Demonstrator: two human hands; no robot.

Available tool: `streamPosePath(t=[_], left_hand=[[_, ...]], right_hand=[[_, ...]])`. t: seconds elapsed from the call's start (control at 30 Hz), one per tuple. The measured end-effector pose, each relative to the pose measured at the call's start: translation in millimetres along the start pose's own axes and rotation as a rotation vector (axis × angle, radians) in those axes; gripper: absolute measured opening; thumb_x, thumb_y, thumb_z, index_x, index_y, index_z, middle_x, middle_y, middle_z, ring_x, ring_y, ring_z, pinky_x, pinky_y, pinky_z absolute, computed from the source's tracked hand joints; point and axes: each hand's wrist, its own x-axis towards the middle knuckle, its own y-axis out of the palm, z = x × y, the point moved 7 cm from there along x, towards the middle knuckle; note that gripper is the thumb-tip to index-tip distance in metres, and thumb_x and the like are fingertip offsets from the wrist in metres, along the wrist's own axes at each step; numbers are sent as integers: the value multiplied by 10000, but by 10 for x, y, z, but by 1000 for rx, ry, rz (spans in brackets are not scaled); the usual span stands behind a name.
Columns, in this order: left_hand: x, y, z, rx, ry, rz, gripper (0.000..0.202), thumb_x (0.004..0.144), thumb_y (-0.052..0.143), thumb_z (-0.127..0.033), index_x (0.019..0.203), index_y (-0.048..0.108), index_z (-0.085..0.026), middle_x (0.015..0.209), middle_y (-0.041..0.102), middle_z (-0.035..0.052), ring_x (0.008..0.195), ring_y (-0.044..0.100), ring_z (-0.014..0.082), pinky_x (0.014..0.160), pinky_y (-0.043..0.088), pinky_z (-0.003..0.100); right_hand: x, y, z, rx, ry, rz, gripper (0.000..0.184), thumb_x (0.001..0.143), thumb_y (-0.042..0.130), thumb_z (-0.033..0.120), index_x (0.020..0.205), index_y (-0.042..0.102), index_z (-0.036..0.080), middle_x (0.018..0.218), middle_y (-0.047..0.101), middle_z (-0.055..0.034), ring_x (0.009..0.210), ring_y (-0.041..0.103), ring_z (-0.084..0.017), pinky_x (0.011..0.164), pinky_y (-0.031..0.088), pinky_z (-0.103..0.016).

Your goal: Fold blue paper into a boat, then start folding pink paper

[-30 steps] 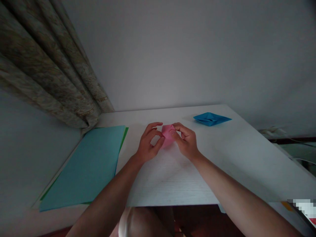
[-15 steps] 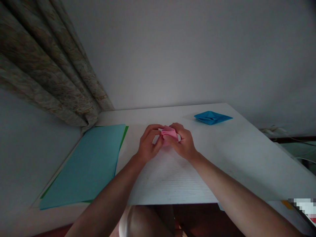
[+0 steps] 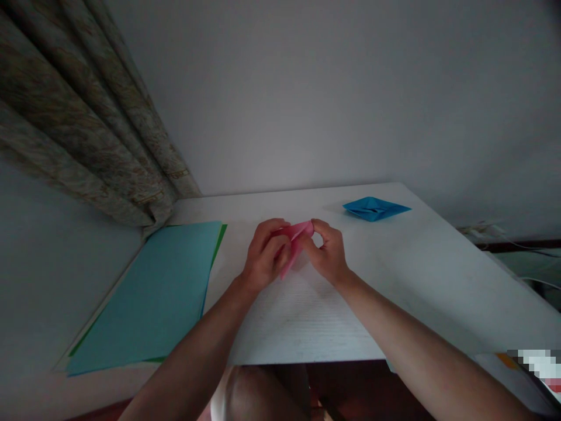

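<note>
A piece of folded pink paper (image 3: 294, 252) is held between my two hands, a little above the middle of the white table. My left hand (image 3: 268, 251) has its fingers curled round the paper's left side, hiding part of it. At the upper right corner, my right hand (image 3: 326, 248) pinches the paper between thumb and forefinger. The paper shows a crease near the top, and one pointed end hangs down toward me. Beyond my right hand, a folded blue paper boat (image 3: 374, 209) rests on the table.
Large light-blue and green paper sheets (image 3: 153, 298) lie stacked at the table's left side. The white table (image 3: 298, 333) meets a grey wall at the back. A patterned curtain (image 3: 87, 117) hangs at the left. Cables (image 3: 517, 241) run beyond the right edge.
The pink paper has gone from a compact, boxy shape to a flatter, pointed one, with an end stretching down toward me. Both hands stay near the same spot, their fingers shifted on it.
</note>
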Motion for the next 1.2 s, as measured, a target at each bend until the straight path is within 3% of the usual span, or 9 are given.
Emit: streamPosePath(t=[0.23,0.5,0.6,0.67,0.83,1.03,1.2], left_hand=[[-10,14,15,-30,-25,10,85,929,538,-153,957,582,-220,1214,590,100,1123,585,224,875,551,382],[12,43,-3,-69,-19,28,88,934,516,-144,949,567,-215,1233,573,108,1161,572,229,883,556,381],[7,60,-2,-50,-7,46,83,945,504,-163,953,562,-222,1241,576,104,1163,576,225,927,544,411],[-4,71,1,-42,7,58,80,944,510,-172,958,568,-226,1258,576,101,1166,576,223,950,533,423],[-47,74,48,-10,8,78,65,931,544,-202,966,589,-233,1288,575,98,1176,560,231,1024,476,481],[-61,22,65,-8,-8,86,68,919,560,-218,980,584,-233,1293,565,108,1169,555,246,1064,420,532],[-35,-27,148,-91,-146,-3,180,944,537,-301,1099,591,-229,1096,672,87,1037,618,233,1061,403,515]], right_hand=[[5,7,-15,-29,34,-7,187,689,597,184,552,478,227,555,497,46,589,475,-148,633,378,-301],[9,19,-46,155,133,4,220,771,545,198,553,525,220,540,509,44,559,484,-134,586,398,-273],[18,7,-46,176,140,-27,112,694,562,143,678,637,224,650,640,30,620,568,-150,631,450,-275],[20,13,-46,178,136,-23,191,676,561,136,780,693,227,744,704,14,675,613,-163,665,476,-280],[16,-2,-28,102,82,-22,144,736,555,168,680,673,228,560,585,45,544,524,-136,606,432,-274],[36,-30,12,135,-6,19,143,810,583,237,683,648,229,643,644,13,664,603,-176,728,446,-332],[52,-36,13,131,-28,48,282,868,561,295,597,546,221,585,525,22,602,505,-155,654,400,-314]])
